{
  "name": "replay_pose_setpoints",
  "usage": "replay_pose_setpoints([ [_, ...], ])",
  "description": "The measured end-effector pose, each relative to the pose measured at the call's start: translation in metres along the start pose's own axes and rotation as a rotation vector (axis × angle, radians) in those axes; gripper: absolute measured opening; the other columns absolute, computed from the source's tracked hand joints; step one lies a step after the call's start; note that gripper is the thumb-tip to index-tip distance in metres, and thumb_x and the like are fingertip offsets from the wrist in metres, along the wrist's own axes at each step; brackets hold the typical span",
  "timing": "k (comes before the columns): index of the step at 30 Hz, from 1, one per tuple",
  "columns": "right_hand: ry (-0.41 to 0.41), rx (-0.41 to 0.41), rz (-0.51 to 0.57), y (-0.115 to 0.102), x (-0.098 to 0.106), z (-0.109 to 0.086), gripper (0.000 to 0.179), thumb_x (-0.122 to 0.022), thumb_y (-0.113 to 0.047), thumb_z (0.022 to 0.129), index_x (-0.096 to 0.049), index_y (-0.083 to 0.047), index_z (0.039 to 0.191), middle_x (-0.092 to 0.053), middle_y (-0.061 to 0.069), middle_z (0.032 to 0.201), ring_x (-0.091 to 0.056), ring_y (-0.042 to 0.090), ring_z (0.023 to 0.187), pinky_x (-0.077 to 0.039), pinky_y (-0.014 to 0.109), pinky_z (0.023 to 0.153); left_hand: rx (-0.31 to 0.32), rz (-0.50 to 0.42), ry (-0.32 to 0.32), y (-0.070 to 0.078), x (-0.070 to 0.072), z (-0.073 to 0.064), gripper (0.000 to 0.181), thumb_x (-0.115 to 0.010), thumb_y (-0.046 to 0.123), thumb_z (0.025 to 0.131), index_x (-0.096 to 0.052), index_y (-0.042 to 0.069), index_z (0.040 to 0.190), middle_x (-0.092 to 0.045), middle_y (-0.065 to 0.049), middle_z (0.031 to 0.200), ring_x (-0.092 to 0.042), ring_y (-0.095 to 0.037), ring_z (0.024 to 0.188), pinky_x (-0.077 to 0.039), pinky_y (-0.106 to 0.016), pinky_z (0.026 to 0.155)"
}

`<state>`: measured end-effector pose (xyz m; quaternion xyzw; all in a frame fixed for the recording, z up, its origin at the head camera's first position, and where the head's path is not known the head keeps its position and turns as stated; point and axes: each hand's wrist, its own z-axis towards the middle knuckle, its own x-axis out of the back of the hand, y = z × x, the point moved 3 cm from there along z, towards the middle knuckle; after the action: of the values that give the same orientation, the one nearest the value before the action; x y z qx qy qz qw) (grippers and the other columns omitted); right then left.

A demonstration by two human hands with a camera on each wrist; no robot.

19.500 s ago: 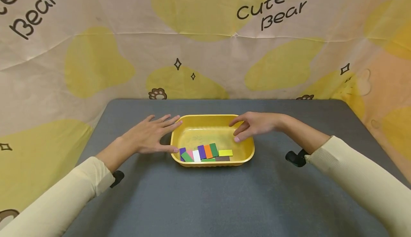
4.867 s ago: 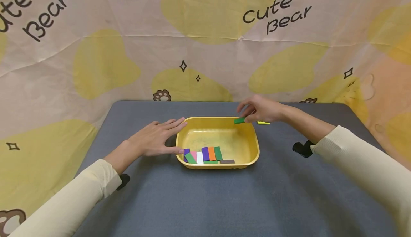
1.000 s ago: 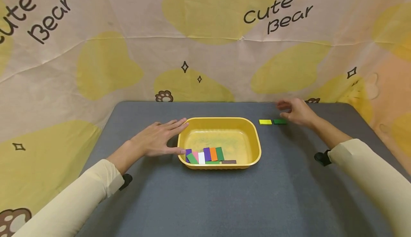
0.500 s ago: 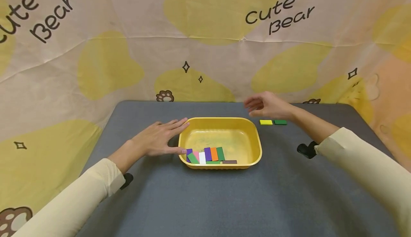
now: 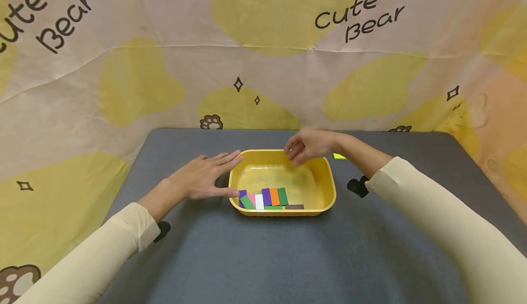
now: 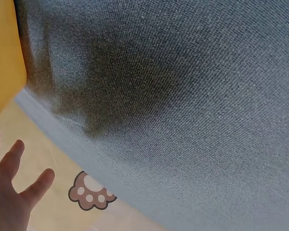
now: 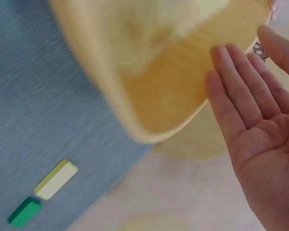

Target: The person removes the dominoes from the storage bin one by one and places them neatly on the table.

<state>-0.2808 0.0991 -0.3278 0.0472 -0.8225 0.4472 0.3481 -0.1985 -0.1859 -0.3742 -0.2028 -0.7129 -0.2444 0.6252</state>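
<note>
A yellow plastic tray [image 5: 284, 213] stands on the table, with several flat domino-like blocks along its front. Among them are a white block [image 5: 259, 202], an orange block [image 5: 274, 197] and a dark brown block [image 5: 294, 207]. My left hand [image 5: 201, 176] rests at the tray's left rim, fingers spread and straight, thumb at the front left corner. Over the back right rim hovers my right hand [image 5: 314, 145], fingers loosely bent; the right wrist view shows its palm bare. A yellow block [image 7: 56, 179] and a green block [image 7: 25, 212] lie end to end beside the tray.
The grey table [image 5: 263, 258] ends at the back against a patterned cloth [image 5: 263, 29]. In the head view my right forearm hides the green block outside the tray and covers part of the yellow one.
Since the oldest frame, the yellow block and a green block have gone from the tray to the table at right. In the last second my right hand moved left over the tray; the left stayed.
</note>
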Motion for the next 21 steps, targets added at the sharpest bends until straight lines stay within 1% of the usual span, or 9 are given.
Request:
replay_pose_setpoints([
  [4, -0.1, -0.058, 0.013, -0.007, -0.008, 0.012, 0.042, -0.068, 0.001, 0.092, -0.055, 0.011, 0.13, -0.064, 0.026, 0.125, -0.064, 0.03, 0.116, -0.051, 0.036, 0.097, 0.007, -0.005, -0.011, 0.0, 0.001, 0.0, 0.098, -0.042, 0.082, 0.085, -0.019, 0.024, 0.161, -0.018, 0.003, 0.165, -0.031, -0.027, 0.147, -0.034, -0.061, 0.106],
  [7, -0.146, -0.076, 0.002, -0.008, -0.015, 0.018, 0.043, -0.069, 0.0, 0.091, -0.055, 0.01, 0.13, -0.066, 0.024, 0.124, -0.065, 0.027, 0.115, -0.05, 0.035, 0.098, 0.01, -0.005, -0.013, 0.001, 0.001, 0.0, 0.098, -0.041, 0.083, 0.085, -0.019, 0.024, 0.161, -0.017, 0.003, 0.166, -0.031, -0.027, 0.147, -0.035, -0.061, 0.106],
  [14, -0.216, -0.133, -0.008, -0.004, -0.029, 0.025, 0.044, -0.071, -0.005, 0.091, -0.056, 0.005, 0.131, -0.069, 0.016, 0.121, -0.064, 0.023, 0.116, -0.047, 0.035, 0.102, 0.008, -0.008, -0.007, 0.0, 0.001, 0.0, 0.099, -0.041, 0.083, 0.085, -0.018, 0.024, 0.161, -0.016, 0.004, 0.166, -0.031, -0.027, 0.147, -0.035, -0.06, 0.106],
  [21, -0.266, -0.157, -0.019, 0.001, -0.038, 0.03, 0.045, -0.072, -0.007, 0.09, -0.056, 0.002, 0.132, -0.069, 0.013, 0.122, -0.062, 0.022, 0.119, -0.043, 0.035, 0.106, 0.011, -0.016, -0.01, -0.001, 0.0, 0.001, 0.099, -0.041, 0.083, 0.085, -0.018, 0.024, 0.161, -0.016, 0.004, 0.166, -0.03, -0.026, 0.147, -0.035, -0.06, 0.106],
])
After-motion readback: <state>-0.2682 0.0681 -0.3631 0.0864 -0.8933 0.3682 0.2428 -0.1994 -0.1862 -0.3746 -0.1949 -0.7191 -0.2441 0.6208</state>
